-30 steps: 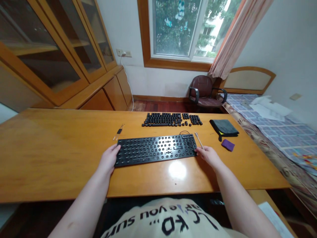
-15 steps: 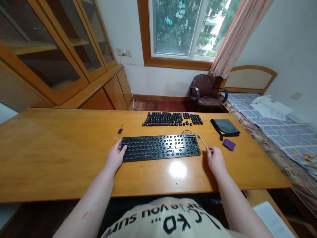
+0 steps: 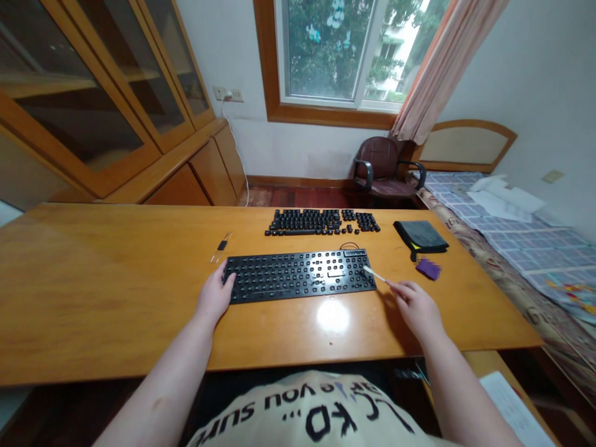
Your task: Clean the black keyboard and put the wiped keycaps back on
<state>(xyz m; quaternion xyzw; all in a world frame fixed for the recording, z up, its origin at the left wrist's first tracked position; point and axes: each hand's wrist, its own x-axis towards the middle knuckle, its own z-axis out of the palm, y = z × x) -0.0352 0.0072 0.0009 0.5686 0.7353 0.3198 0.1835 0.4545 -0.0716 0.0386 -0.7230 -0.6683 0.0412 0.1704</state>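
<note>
Keyboard base (image 3: 270, 279) lies on the desk (image 3: 116, 292), its 9 o'clock end gripped by the left hand (image 3: 216, 293), while the right hand (image 3: 416, 308) at 3 o'clock pinches a white-tipped swab (image 3: 377, 275) over the keypad end, contact unclear. This looks like swabbing the base, and the next move seems to call for light strokes while the left hand steadies it. Loose keycaps (image 3: 305, 221) sit toward 12 o'clock, a black tool (image 3: 222, 245) at 10, a dark pouch (image 3: 423, 235) at 2 and a purple cloth (image 3: 429, 269) at 3, none blocking the swab.
</note>
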